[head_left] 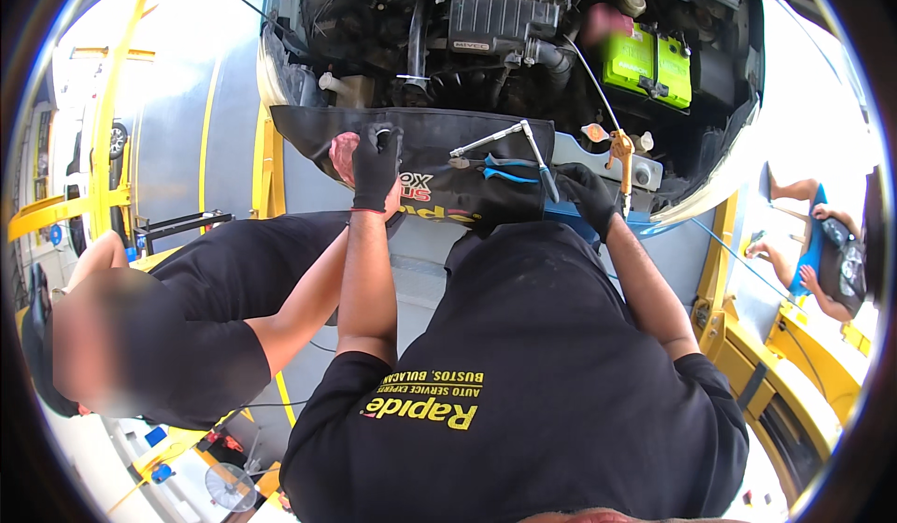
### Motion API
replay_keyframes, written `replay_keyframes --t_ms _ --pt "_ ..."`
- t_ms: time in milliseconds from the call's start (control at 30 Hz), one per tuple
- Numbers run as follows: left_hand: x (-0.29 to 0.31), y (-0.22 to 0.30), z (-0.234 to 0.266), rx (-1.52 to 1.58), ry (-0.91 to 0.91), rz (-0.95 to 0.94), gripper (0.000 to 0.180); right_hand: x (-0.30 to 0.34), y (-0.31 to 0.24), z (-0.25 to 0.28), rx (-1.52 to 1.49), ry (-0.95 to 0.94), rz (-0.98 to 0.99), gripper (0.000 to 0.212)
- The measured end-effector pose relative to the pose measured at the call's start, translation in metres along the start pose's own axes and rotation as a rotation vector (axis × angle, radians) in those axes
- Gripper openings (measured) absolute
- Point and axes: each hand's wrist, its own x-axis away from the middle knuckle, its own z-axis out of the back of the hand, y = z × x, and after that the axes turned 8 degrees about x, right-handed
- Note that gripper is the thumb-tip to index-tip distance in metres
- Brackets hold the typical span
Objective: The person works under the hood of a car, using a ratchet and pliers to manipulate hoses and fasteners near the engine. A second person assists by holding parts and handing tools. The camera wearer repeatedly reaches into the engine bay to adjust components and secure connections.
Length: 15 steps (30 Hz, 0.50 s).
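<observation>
Ratchet (535, 149) lying bent in an L on the black cover (308, 128), we see, at the near edge of the exposed engine bay, its dark grip pointing back toward us. Just beside that grip comes our right hand (587, 196), black-gloved, fingers partly bent; whether it pinches the handle or only rests there, we cannot tell. Immediately left of the ratchet lie blue-handled pliers (514, 162), out of both hands. Over to the left, our left hand (377, 170) is up on the cover, gloved fingers curled at something small and pale-rimmed that we cannot make out, so we won't call its grip. A bunched pink rag (343, 157) sits right beside it, and a co-worker's arm (308, 289) reaches in from the left, close below our wrist. Farther in, the black air box (505, 23) stands in place, and far right the green battery (645, 65) sits in the bay. As for progress, we judge the preparation done: bay exposed, cover spread, tools within reach. Neither big unit looks lifted out; how much work is left, we can't read from here. Outward again, a yellow post (266, 163) rises at left, and another person (827, 243) is at far right.
</observation>
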Motion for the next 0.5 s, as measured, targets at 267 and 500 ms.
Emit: replay_keyframes --t_ms 267,500 --pt "-0.009 0.042 0.033 0.146 -0.051 -0.159 0.013 -0.031 -0.037 -0.068 0.265 -0.038 0.074 0.028" --pt "-0.018 0.063 -0.018 0.682 -0.017 -0.379 0.011 -0.064 -0.121 -0.178 0.423 -0.055 0.611 0.038"
